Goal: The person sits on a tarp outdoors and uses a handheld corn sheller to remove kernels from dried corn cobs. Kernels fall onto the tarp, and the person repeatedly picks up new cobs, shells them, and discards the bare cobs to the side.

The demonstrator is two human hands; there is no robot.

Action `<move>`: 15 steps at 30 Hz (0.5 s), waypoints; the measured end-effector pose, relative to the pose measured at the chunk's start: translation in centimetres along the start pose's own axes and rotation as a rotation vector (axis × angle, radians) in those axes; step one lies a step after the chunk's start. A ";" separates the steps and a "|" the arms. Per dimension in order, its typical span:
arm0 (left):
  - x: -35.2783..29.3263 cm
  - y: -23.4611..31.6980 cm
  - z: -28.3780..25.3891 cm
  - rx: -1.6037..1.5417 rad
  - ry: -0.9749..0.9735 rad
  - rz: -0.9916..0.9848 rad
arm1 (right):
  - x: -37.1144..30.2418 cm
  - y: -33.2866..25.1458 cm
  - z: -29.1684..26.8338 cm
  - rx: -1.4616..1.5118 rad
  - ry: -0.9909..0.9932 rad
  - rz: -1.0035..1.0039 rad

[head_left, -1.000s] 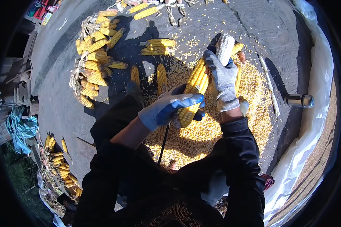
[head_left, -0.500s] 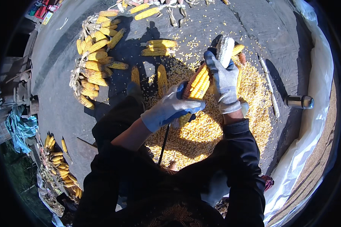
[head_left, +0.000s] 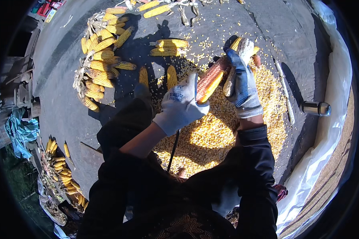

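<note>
In my left hand [head_left: 182,104], gloved in white and grey, is a partly shelled corn ear [head_left: 210,82]. Reddish bare cob shows along most of it, and a strip of yellow kernels runs down its near side. My right hand [head_left: 244,85], in a grey and dark blue glove, is closed round a pale bare corncob [head_left: 245,48]. The cob's lower end comes out below the fingers, beside the ear. Both are held above a heap of loose yellow kernels [head_left: 211,137]. Behind the right hand, the yellow ends of other ears show in part.
Yellow ears [head_left: 103,65] lie in a curved row on the dark sheet at left, with two more ears [head_left: 169,47] farther in. A thin pale stick [head_left: 284,87] and a metal flask [head_left: 316,108] lie at right, near white plastic sheeting [head_left: 334,115]. Teal cloth [head_left: 22,131] lies far left.
The ear has turned in my left hand, so bare reddish cob now faces up where yellow kernels did. My right hand has tilted the pale cob and brought it against the ear.
</note>
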State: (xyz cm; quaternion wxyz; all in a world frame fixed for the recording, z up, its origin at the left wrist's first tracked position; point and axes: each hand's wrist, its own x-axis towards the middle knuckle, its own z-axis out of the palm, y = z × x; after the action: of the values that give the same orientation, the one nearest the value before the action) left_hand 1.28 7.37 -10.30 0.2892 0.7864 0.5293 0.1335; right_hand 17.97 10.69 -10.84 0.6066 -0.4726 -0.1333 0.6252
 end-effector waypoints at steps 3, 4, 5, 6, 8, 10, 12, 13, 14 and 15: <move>-1.0 1.1 0.5 0.255 0.056 0.002 | -0.6 1.5 1.5 -0.144 -0.024 -0.278; -1.0 0.6 0.7 0.232 0.096 0.061 | -0.4 1.8 1.3 -0.167 0.028 -0.282; -1.2 0.1 0.9 0.182 0.109 0.078 | -0.4 2.0 1.1 -0.187 0.033 -0.270; -1.4 -0.5 0.9 0.132 0.122 0.097 | -0.5 2.2 0.9 -0.207 0.039 -0.260; -1.1 0.0 0.1 0.006 0.016 0.035 | -0.5 2.2 0.3 -0.308 0.063 -0.329; -1.2 -1.3 0.4 -0.793 -0.246 -0.217 | 0.3 3.3 -0.1 -0.472 0.086 -0.488; -1.2 -1.5 1.1 -0.901 -0.223 -0.213 | 0.0 2.1 0.4 -0.475 0.086 -0.404; -0.9 0.2 -0.9 -1.034 -0.337 -0.261 | -0.5 1.2 0.1 -0.338 0.017 -0.349; -0.8 0.9 -2.2 -1.163 -0.442 -0.313 | -0.7 0.6 -0.2 -0.304 0.003 -0.307; -0.9 0.6 -2.5 -1.302 -0.501 -0.334 | -0.9 -0.1 -0.4 -0.270 -0.011 -0.266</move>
State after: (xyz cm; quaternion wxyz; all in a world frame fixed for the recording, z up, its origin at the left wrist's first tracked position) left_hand 0.04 7.14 -7.84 0.8290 0.3696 0.3734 0.1917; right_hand 18.20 9.74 -10.53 0.6143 -0.5245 -0.2805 0.5185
